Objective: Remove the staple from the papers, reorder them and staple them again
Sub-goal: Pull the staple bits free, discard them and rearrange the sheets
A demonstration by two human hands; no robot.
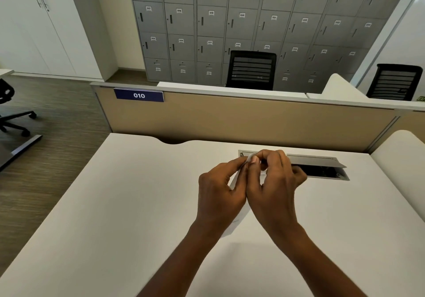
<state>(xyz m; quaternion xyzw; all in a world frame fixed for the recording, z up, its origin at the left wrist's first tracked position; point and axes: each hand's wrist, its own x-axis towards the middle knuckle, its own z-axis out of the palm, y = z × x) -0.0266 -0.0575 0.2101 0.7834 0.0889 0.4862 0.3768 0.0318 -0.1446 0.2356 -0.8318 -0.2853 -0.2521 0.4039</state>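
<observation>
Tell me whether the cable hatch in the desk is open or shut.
Open: the cable hatch lid is tipped up, showing the dark recess beneath.

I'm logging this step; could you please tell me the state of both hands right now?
Left hand: pinches the papers at their top corner.
Right hand: pinches the same corner of the papers.

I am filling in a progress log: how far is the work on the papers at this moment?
Done: nothing finished shows. In hand: left hand and right hand pinch the top corner of the papers above the desk, seemingly working at the staple, which is too small to see. Left: reordering and stapling again; no stapler is in view.
</observation>
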